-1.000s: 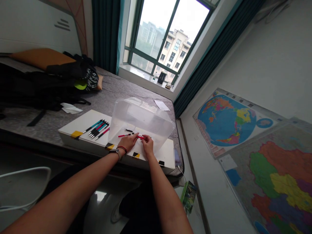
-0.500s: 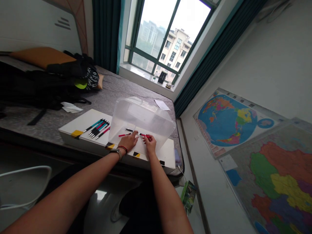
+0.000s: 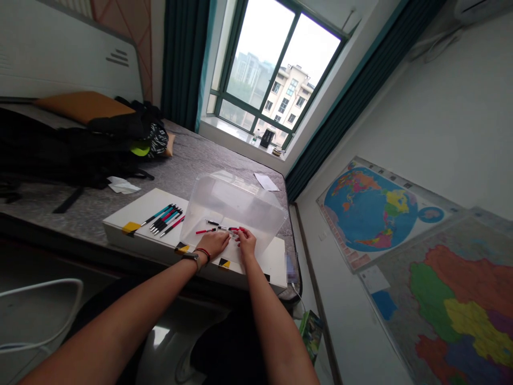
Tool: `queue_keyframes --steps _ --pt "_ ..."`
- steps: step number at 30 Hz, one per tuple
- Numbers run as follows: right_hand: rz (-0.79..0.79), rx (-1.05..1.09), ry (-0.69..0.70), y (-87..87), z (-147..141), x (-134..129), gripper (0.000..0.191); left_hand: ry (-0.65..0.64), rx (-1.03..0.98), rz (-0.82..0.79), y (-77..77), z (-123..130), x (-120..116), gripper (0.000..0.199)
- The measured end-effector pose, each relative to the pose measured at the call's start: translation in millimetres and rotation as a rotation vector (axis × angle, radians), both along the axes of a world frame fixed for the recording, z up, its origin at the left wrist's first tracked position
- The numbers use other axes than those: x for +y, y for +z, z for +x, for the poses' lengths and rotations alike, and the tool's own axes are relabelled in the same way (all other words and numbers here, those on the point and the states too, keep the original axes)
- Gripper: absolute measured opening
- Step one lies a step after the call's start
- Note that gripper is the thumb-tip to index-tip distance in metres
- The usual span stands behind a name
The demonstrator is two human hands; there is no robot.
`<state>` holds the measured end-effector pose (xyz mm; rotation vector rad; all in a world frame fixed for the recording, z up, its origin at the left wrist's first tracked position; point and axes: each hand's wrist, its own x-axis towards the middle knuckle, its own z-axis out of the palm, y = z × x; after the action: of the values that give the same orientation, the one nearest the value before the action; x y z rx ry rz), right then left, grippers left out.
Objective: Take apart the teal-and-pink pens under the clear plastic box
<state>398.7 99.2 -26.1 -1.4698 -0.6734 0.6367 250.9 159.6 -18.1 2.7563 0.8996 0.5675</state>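
A clear plastic bin [image 3: 240, 198] lies on its side on a long white box [image 3: 134, 209], its opening toward me. Both my hands work at that opening. My right hand [image 3: 246, 244] pinches a red pen part [image 3: 233, 229]. My left hand [image 3: 213, 244] is beside it with fingers drawn together; what they hold, if anything, is too small to make out. Around the fingertips lie a red pen piece [image 3: 206, 231] and a black pen piece [image 3: 212, 222]. Left of the bin, several blue, black and red pens [image 3: 163, 218] lie side by side.
Yellow-and-black tape patches [image 3: 131, 228] mark the box's front edge. The box rests on a grey mattress [image 3: 188, 144], with a black bag [image 3: 80, 155], a crumpled tissue [image 3: 123, 185] and a white paper [image 3: 266, 182]. A wall with maps [image 3: 372, 208] stands close on the right.
The view has shifted slightly, so the scene sits lower. My left hand has drawn back a little from the pen pieces; my right hand still pinches the red part.
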Motion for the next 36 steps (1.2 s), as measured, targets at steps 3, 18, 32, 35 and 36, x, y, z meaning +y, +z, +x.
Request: queue_keyframes --steps 3,18,32,35,36 --pt "0.001 0.012 -0.046 -1.9 0.0 2.1 0.050 0.012 -0.009 -0.018 -1.8 0.1 0.3 0.039" --pt "-0.074 -0.243 0.003 -6.0 -7.3 -1.2 0.023 -0.103 -0.174 -0.044 8.7 -17.3 1.1 0.037" --pt "-0.307 -0.621 -0.060 6.9 -23.3 -8.1 0.020 -0.256 -0.038 0.070 12.0 -106.1 -25.1 0.027" --pt "-0.361 -0.643 -0.101 7.9 -24.0 -5.0 0.020 -0.160 -0.007 0.103 1.5 -117.2 -25.6 0.028" --pt "-0.373 -0.647 -0.104 7.9 -23.7 -3.6 0.020 -0.132 0.003 0.108 -1.6 -119.6 -25.0 0.029"
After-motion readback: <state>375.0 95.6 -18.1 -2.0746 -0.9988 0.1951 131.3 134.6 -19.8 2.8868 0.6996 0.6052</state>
